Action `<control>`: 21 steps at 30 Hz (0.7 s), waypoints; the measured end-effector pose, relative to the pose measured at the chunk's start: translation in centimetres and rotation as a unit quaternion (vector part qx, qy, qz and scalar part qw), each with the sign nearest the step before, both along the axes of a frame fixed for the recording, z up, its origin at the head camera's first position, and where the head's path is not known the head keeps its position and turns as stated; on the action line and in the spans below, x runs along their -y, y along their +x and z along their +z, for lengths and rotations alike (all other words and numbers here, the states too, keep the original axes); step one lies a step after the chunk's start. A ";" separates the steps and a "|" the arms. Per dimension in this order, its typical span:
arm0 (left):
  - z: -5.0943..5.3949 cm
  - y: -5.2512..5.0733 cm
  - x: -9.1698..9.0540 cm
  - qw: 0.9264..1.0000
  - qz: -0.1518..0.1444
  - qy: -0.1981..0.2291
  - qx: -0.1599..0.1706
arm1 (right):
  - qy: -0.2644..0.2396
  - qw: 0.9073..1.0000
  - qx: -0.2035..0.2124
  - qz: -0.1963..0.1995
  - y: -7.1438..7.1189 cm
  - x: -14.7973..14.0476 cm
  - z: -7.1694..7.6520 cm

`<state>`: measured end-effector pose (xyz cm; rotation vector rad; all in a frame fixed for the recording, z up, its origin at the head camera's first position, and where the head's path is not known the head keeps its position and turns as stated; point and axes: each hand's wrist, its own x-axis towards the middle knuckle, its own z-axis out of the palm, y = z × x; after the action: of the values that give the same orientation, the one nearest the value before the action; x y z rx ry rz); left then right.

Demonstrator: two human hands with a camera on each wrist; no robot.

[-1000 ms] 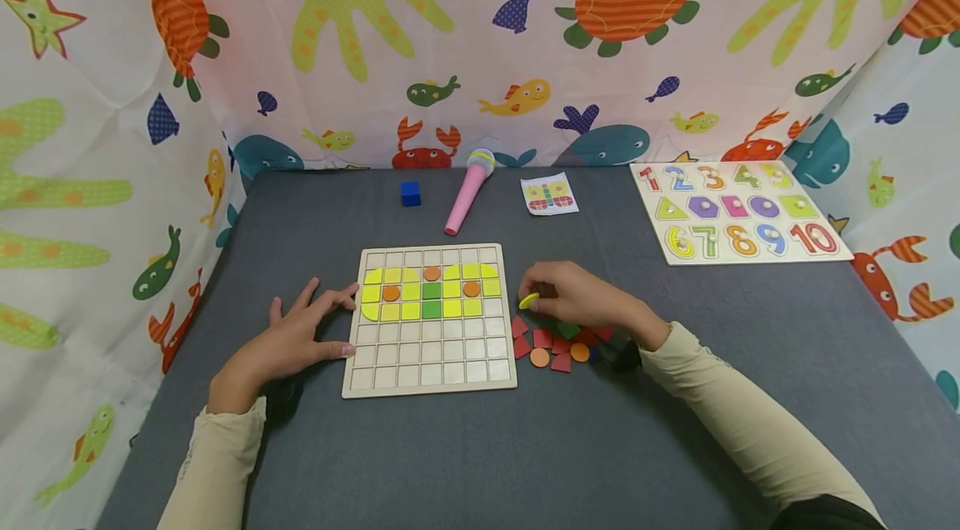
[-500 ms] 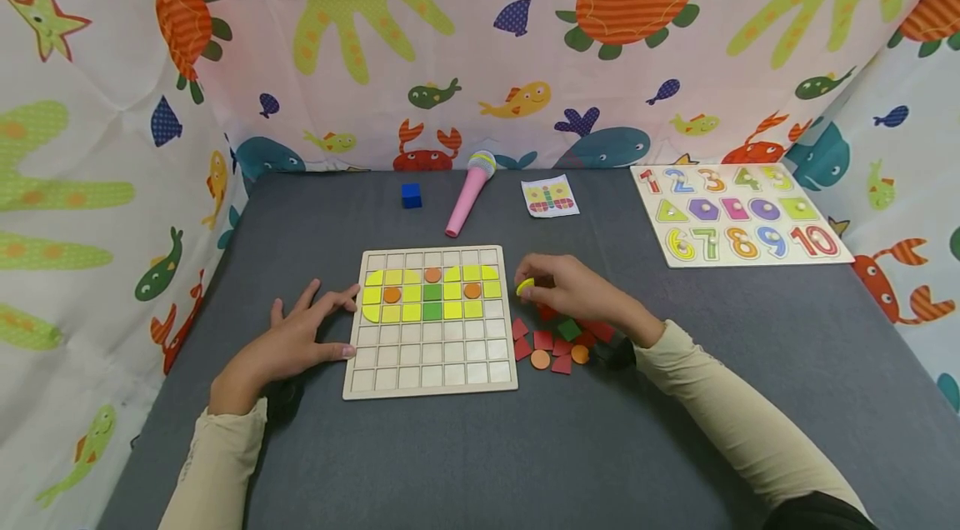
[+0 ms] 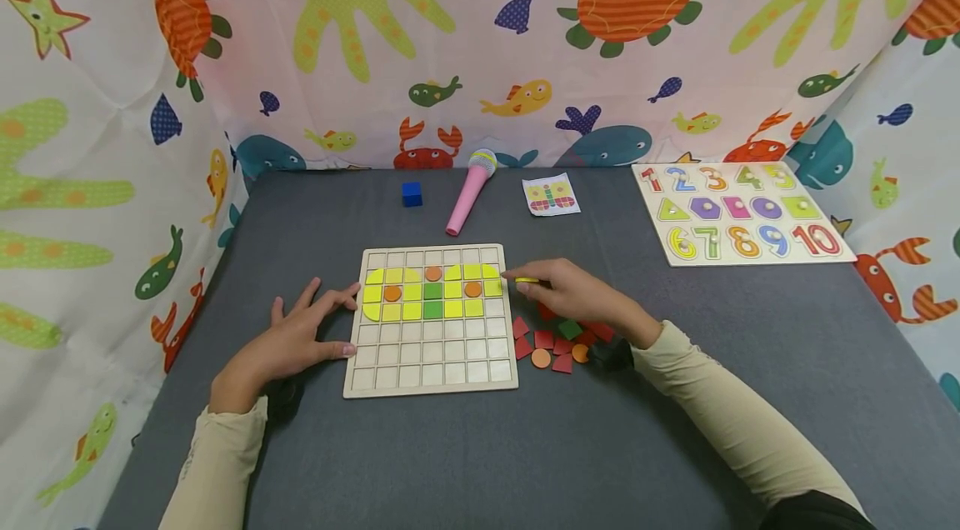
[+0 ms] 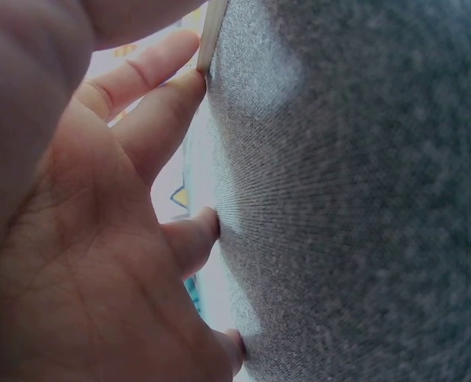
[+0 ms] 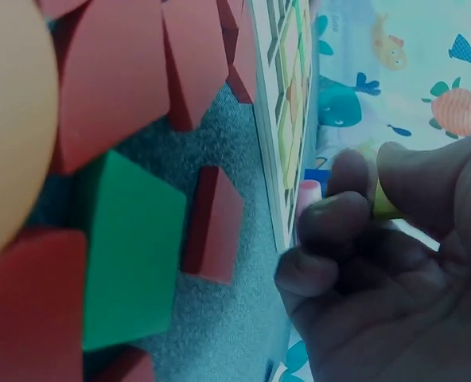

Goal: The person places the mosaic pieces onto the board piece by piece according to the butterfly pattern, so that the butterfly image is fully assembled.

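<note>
White cloth (image 3: 480, 51) with slight creases, printed with sea animals, hangs behind the tabletop (image 3: 427, 455), which has a grey, fabric-like surface. On it lies a flat wooden board (image 3: 410, 355), pale and divided by thin lines into small squares. Yellow tiles (image 3: 412, 292), some with rounded corners, fill several cells, together with orange discs (image 3: 472, 289) and two green squares (image 3: 432, 310). Beside the board are scattered red tiles (image 3: 543, 339), which look thick and matt from the right wrist. One yellow piece (image 3: 527, 280) is just outside the board's right edge, partly covered by fingers. Right hand (image 3: 573, 297) pinches it between thumb and fingers. Left hand (image 3: 300, 334) is open, its fingers spread, with thumb and index fingertip touching the board's left edge.
</note>
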<state>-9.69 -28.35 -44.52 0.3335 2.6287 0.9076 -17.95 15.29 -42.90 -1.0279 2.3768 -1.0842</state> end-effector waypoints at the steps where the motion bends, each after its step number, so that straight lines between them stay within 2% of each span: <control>1: 0.0 0.0 0.0 1.000 0.000 0.001 0.001 | 0.002 1.000 0.003 0.002 0.0 0.1 0.0; 7: -0.1 0.0 0.0 1.000 0.000 0.002 0.000 | -0.024 0.999 0.025 -0.018 0.1 0.3 0.0; 10: -0.1 -0.1 0.0 1.000 -0.001 0.000 -0.001 | -0.029 0.999 0.011 -0.019 0.1 0.3 -0.2; 15: 0.0 -0.1 0.0 1.000 -0.001 -0.001 0.000 | -0.005 1.000 -0.014 -0.013 0.1 0.3 -0.4; 21: 0.0 0.0 0.0 1.000 -0.001 0.000 0.000 | 0.030 1.000 -0.004 -0.004 0.2 0.5 -0.5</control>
<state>-9.69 -28.39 -44.56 0.3352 2.6273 0.9079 -17.73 14.82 -43.38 -1.0035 2.4065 -1.0062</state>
